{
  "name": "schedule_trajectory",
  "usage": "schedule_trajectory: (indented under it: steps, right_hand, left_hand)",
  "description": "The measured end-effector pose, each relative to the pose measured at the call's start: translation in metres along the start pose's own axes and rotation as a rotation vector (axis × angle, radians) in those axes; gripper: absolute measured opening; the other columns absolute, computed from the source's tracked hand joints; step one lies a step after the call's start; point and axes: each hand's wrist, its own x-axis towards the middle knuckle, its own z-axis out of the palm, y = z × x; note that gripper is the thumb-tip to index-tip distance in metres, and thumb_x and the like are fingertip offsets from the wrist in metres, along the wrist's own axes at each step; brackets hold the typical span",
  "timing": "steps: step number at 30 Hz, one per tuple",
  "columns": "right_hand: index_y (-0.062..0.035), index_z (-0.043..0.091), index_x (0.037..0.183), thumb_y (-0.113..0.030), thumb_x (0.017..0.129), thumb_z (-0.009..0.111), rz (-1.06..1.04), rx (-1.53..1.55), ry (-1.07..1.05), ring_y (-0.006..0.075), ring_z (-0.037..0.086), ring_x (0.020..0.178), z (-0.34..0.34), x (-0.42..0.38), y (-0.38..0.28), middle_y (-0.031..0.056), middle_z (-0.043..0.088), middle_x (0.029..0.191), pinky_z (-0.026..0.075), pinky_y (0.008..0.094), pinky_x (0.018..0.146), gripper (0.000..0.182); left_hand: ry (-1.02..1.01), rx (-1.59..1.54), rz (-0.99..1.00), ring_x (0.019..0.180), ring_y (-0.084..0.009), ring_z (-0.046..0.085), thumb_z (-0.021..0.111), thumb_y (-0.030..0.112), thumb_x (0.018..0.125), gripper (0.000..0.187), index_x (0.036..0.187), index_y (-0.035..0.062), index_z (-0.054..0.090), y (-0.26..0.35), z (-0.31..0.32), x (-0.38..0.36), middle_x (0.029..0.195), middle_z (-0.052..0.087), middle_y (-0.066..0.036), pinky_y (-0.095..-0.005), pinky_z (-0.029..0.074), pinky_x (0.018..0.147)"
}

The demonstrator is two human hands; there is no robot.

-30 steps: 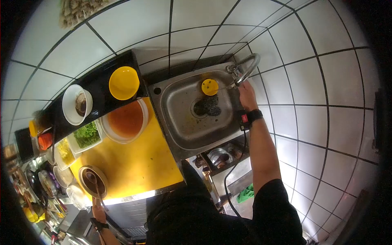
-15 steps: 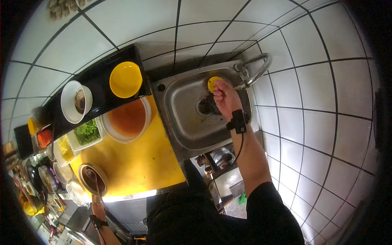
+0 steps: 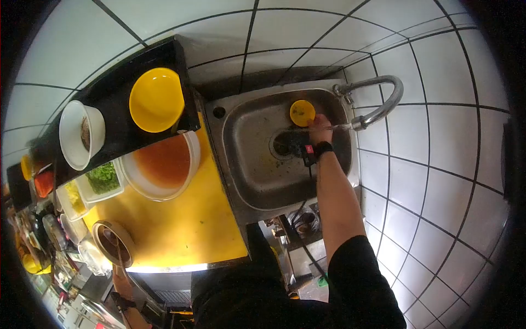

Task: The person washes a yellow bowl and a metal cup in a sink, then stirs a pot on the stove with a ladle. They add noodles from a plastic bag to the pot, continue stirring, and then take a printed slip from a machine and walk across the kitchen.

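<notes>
A small yellow cup [image 3: 302, 112] with dark specks inside is at the upper right of the metal sink [image 3: 252, 159]. My right hand [image 3: 321, 130] is closed at its lower right edge, under water running from the faucet [image 3: 378, 112]. At the lower left, my left hand [image 3: 120, 278] is closed at the near rim of a round pale bowl [image 3: 127, 241] with dark contents. A spoon [image 3: 111, 239] leans in this bowl, its handle lying over the rim by my fingers. My left fingers are small and partly hidden.
A yellow board [image 3: 186, 225] carries a tub of orange liquid [image 3: 164, 164] and a container of chopped greens [image 3: 103, 178]. The black shelf [image 3: 118, 118] above holds a yellow bowl [image 3: 156, 100] and a white bowl [image 3: 71, 134]. Tiled walls border the sink.
My right hand has moved from above the yellow cup to its lower right side, under the faucet, and turned at the wrist. The view has shifted slightly; my left hand stays by the bowl.
</notes>
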Motion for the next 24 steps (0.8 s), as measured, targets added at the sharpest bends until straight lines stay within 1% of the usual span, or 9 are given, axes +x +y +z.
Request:
schedule_trajectory:
  steps: [2, 3, 5, 6, 8, 11, 15, 22, 24]
  right_hand:
    - [-0.0008, 0.066, 0.108, -0.021, 0.086, 0.063, -0.001, 0.036, 0.055, 0.0305, 0.068, 0.091, -0.003, -0.003, -0.01, 0.0156, 0.07, 0.099, 0.052, 0.0392, 0.079, 0.029]
    - [-0.0008, 0.066, 0.108, -0.021, 0.086, 0.063, 0.001, 0.037, 0.056, 0.0305, 0.068, 0.091, -0.007, -0.009, -0.017, 0.0156, 0.07, 0.099, 0.052, 0.0392, 0.079, 0.029]
    - [-0.0006, 0.066, 0.107, -0.021, 0.085, 0.066, -0.138, -0.029, 0.041, 0.0278, 0.069, 0.087, -0.018, -0.02, -0.031, 0.0165, 0.07, 0.098, 0.053, 0.038, 0.076, 0.03]
    - [-0.0006, 0.066, 0.107, -0.021, 0.085, 0.066, -0.14, -0.029, 0.046, 0.0278, 0.069, 0.087, -0.02, -0.027, -0.034, 0.0165, 0.07, 0.098, 0.053, 0.038, 0.076, 0.03]
    - [0.0005, 0.065, 0.107, -0.019, 0.084, 0.065, -0.052, 0.114, -0.125, 0.0275, 0.069, 0.086, -0.022, -0.043, -0.034, 0.0175, 0.07, 0.096, 0.053, 0.0374, 0.073, 0.03]
    - [0.0024, 0.064, 0.109, -0.012, 0.084, 0.061, 0.03, 0.371, -0.219, 0.0204, 0.066, 0.079, -0.028, -0.071, -0.047, 0.0118, 0.07, 0.094, 0.051, 0.0332, 0.068, 0.029]
    - [0.0045, 0.063, 0.111, -0.008, 0.086, 0.058, 0.182, 0.589, -0.354, 0.0142, 0.063, 0.077, -0.048, -0.096, -0.07, 0.0069, 0.068, 0.095, 0.049, 0.0278, 0.068, 0.029]
    - [0.0026, 0.063, 0.112, -0.01, 0.087, 0.061, 0.192, 0.688, -0.359, 0.0182, 0.064, 0.089, -0.053, -0.102, -0.062, 0.0078, 0.068, 0.1, 0.051, 0.0313, 0.077, 0.028]
    - [0.0015, 0.062, 0.113, -0.011, 0.087, 0.062, -0.038, 0.695, -0.309, 0.0203, 0.064, 0.098, -0.045, -0.096, -0.051, 0.0106, 0.067, 0.105, 0.049, 0.0324, 0.084, 0.029]
  left_hand:
    - [0.336, -0.762, -0.377, 0.054, -0.0089, 0.048, 0.046, 0.018, 0.1, 0.032, 0.131, 0.0099, 0.048, 0.002, 0.003, 0.005, 0.08, 0.052, 0.002, -0.0239, 0.039, 0.042]
    - [0.335, -0.761, -0.375, 0.054, -0.0089, 0.048, 0.046, 0.018, 0.1, 0.032, 0.131, 0.0099, 0.048, 0.001, 0.001, 0.004, 0.08, 0.052, 0.002, -0.0239, 0.039, 0.042]
    - [0.048, 0.144, 0.055, 0.089, -0.017, 0.06, 0.05, -0.002, 0.089, 0.048, 0.136, 0.0008, 0.047, 0.0, -0.001, 0.004, 0.105, 0.063, -0.011, -0.0274, 0.049, 0.075]
    - [0.047, 0.14, 0.06, 0.089, -0.017, 0.06, 0.05, -0.002, 0.089, 0.048, 0.136, 0.0008, 0.047, 0.01, 0.0, 0.001, 0.105, 0.063, -0.011, -0.0274, 0.049, 0.075]
    - [-0.061, 0.029, -0.128, 0.065, -0.0119, 0.057, 0.048, -0.005, 0.087, 0.053, 0.139, 0.0036, 0.045, 0.062, 0.012, -0.012, 0.091, 0.062, -0.008, -0.0241, 0.047, 0.054]
    - [-0.018, -0.021, 0.011, 0.052, -0.0074, 0.05, 0.043, -0.008, 0.085, 0.059, 0.142, 0.0058, 0.043, 0.048, 0.017, -0.01, 0.08, 0.057, -0.003, -0.0215, 0.039, 0.042]
    - [0.001, -0.009, -0.025, 0.054, -0.0079, 0.05, 0.041, -0.01, 0.083, 0.06, 0.141, 0.0055, 0.043, 0.071, 0.022, -0.02, 0.081, 0.057, -0.003, -0.023, 0.039, 0.043]
    - [-0.012, 0.123, 0.131, 0.066, -0.0117, 0.055, 0.044, -0.009, 0.085, 0.058, 0.141, 0.0048, 0.045, 0.02, 0.013, 0.002, 0.089, 0.062, -0.006, -0.0236, 0.044, 0.053]
    - [0.013, 0.162, 0.247, 0.068, -0.0118, 0.055, 0.044, -0.009, 0.085, 0.057, 0.14, 0.0045, 0.045, 0.034, 0.016, -0.003, 0.09, 0.062, -0.006, -0.0233, 0.044, 0.055]
